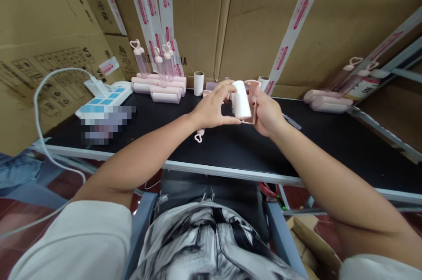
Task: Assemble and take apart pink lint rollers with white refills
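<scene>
Two bare hands meet above a black table (231, 150). The left hand (212, 106) is partly open, fingers and thumb curved around the left side of a white roll (242, 102), which tilts slightly. The right hand (268, 114) is closed on the right side of a pink holder (254, 113). The roll is between the hands, beside the holder; whether it is seated inside cannot be told. A pink heart-shaped loop (198, 138) lies just below the left hand.

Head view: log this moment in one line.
left hand: grips white roll; right hand: grips pink frame; nearby: upright roll, heart-shaped loop
</scene>
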A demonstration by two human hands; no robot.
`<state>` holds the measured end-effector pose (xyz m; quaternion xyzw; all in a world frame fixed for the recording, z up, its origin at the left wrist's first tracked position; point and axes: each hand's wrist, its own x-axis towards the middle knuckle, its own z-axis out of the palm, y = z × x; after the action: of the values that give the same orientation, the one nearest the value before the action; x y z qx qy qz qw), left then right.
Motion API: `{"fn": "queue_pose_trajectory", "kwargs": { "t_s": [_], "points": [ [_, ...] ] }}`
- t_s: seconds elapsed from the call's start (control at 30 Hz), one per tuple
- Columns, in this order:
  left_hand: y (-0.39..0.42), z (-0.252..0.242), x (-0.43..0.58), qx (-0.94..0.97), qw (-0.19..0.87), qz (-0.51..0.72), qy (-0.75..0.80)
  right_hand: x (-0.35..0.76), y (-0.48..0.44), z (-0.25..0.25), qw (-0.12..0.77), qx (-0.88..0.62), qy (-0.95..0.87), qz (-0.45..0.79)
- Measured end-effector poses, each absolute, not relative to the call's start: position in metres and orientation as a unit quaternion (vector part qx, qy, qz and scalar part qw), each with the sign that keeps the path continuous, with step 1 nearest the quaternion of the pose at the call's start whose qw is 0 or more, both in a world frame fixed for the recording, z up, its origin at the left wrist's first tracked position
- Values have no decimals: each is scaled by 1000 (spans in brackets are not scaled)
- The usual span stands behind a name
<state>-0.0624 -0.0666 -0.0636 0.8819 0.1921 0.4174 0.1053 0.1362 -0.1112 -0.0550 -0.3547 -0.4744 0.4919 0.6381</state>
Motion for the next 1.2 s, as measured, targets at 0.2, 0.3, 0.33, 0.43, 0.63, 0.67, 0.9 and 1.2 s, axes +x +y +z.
{"fn": "queue_pose_trajectory", "kwargs": {
  "t_s": [0.2,0.3,0.33,0.43,0.63,0.67,0.9,1.2],
  "points": [
    [-61,-64,-66,898,66,398,179,137,-110,-57,652,-338,-474,486],
    [-60,-65,-67,900,66,393,176,137,-110,-59,652,-336,-481,480],
    [-61,-66,-66,902,67,392,169,136,-110,-60,653,-336,-481,480],
    [-62,-71,-64,907,70,389,142,131,-112,-62,663,-334,-471,477],
    [-66,-75,-59,904,24,409,119,125,-115,-61,659,-310,-490,479],
    [-66,-74,-59,905,16,413,104,127,-115,-61,653,-306,-497,482],
    [-68,-61,-62,911,-56,408,20,155,-111,-56,636,-276,-598,403],
    [-87,-56,-52,888,-145,436,21,154,-118,-50,687,-244,-659,186]
  ]
}}
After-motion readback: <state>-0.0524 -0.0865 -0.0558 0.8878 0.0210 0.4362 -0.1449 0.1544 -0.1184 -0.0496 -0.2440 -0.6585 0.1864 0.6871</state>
